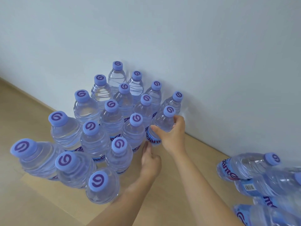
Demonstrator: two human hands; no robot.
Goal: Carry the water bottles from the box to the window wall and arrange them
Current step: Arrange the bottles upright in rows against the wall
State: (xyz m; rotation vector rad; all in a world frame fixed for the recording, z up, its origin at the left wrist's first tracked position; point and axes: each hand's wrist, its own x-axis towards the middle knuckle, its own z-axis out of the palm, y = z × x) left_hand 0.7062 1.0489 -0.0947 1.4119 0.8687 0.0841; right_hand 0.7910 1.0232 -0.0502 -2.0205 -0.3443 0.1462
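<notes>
Several clear water bottles with purple caps stand upright in rows on the wooden floor against the white wall [211,62]. At the right end of the group, my right hand [172,136] grips one upright bottle [160,123] around its shoulder. My left hand [150,162] is lower down beside that bottle's base, its fingers pointing at the base and nothing held in it. The nearest standing bottle [101,188] is by my left forearm. No box is in view.
A pile of several more bottles [254,170] lies on its side on the floor at the lower right, near the wall. Bare wooden floor [187,168] shows between that pile and the standing group.
</notes>
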